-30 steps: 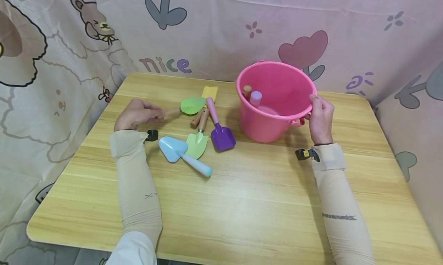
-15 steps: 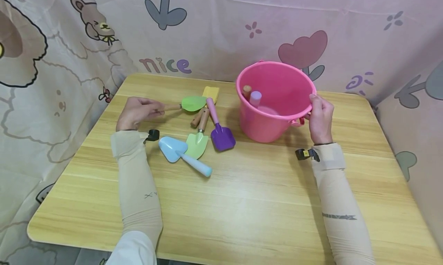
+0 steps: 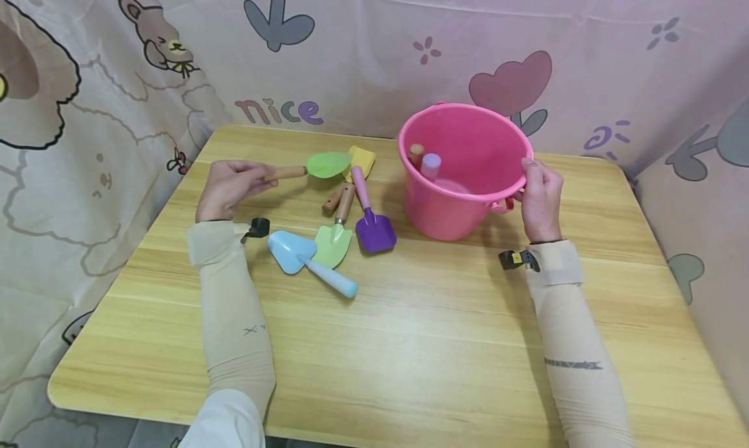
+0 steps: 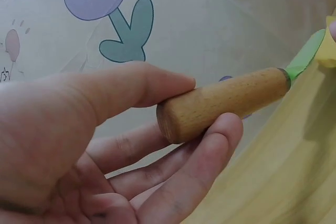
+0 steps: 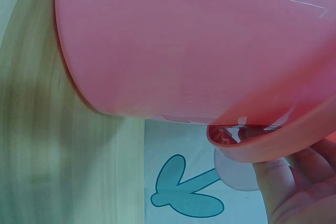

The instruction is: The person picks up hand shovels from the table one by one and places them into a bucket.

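Note:
My left hand (image 3: pixel 230 186) pinches the end of the wooden handle (image 4: pixel 226 100) of a trowel with a leaf-shaped green blade (image 3: pixel 329 164). The blade points right, held over the back of a small pile of garden tools. At the bucket's right side, my right hand (image 3: pixel 541 199) grips the rim of a pink bucket (image 3: pixel 441 214), thumb over the edge. Inside the bucket, a lilac handle end (image 3: pixel 431 165) and a wooden handle end (image 3: pixel 416 152) stick up. The right wrist view shows the bucket wall and the fingers (image 5: pixel 310 166) at its lip.
A purple shovel (image 3: pixel 376 232), a pale green trowel (image 3: pixel 332 245) and a light blue trowel (image 3: pixel 292 251) lie between the hands. Behind them is a yellow tool head (image 3: pixel 361 162), and another wooden handle (image 3: pixel 333 201) lies nearby. A printed curtain (image 3: pixel 374 64) hangs behind the wooden table (image 3: pixel 409 357).
My left hand has lifted the green trowel slightly and moved it back, away from the pile. The yellow tool head has shifted a little right. My right hand stays on the bucket rim.

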`<state>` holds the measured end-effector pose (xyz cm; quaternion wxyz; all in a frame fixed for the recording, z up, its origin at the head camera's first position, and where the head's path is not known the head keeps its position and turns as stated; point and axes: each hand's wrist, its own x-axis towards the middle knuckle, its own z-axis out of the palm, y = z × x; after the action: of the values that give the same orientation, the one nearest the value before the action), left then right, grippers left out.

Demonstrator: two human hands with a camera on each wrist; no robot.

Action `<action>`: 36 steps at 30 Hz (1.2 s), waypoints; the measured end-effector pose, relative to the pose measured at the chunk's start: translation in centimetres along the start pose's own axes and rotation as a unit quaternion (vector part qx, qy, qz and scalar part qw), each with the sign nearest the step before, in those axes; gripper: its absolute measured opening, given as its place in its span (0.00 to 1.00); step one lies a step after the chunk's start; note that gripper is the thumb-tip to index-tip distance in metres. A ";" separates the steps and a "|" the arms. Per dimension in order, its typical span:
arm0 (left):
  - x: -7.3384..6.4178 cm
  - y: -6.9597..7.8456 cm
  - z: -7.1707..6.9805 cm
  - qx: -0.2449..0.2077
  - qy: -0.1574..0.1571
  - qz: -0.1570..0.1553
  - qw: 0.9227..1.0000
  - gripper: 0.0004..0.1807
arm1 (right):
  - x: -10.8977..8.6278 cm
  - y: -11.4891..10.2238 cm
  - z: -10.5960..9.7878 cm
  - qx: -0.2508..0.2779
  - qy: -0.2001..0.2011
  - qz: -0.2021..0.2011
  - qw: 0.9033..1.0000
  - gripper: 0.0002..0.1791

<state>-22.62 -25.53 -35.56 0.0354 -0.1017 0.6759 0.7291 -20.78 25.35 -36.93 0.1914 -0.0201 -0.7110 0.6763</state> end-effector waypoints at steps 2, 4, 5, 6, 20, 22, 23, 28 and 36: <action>0.0 0.1 0.1 -0.007 -0.001 0.006 1.000 0.06 | 0.0 0.0 0.0 0.001 0.000 0.000 1.000 0.23; 0.0 0.2 0.2 -0.013 0.000 0.014 1.000 0.04 | 0.0 0.0 0.0 0.003 -0.001 0.000 1.000 0.23; 0.0 0.2 0.3 -0.017 0.000 0.018 1.000 0.03 | 0.0 0.0 0.0 0.003 -0.001 0.000 1.000 0.23; -0.1 0.3 0.4 -0.018 0.001 0.022 1.000 0.03 | 0.0 0.0 0.0 0.004 0.000 -0.001 1.000 0.23; -0.2 0.9 2.1 -0.051 0.009 0.080 0.995 0.03 | 0.0 0.0 0.2 0.018 0.007 -0.001 1.000 0.23; -0.1 0.9 2.3 -0.051 0.008 0.085 0.995 0.03 | 0.0 0.0 0.2 0.015 0.006 0.000 1.000 0.23; -0.1 0.9 2.4 -0.052 0.009 0.086 0.995 0.03 | 0.0 0.0 0.1 0.014 0.006 0.000 1.000 0.23; -0.1 1.1 2.9 -0.059 0.015 0.091 0.994 0.02 | -0.1 0.0 0.1 0.008 0.005 0.000 1.000 0.24; -0.2 1.5 3.8 -0.092 0.019 0.111 0.989 0.02 | -0.1 0.0 0.1 0.011 0.007 0.001 1.000 0.23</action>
<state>-23.13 -21.85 -33.81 -0.0677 -0.0427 0.6133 0.7858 -20.73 25.18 -36.93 0.1958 -0.0239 -0.7023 0.6840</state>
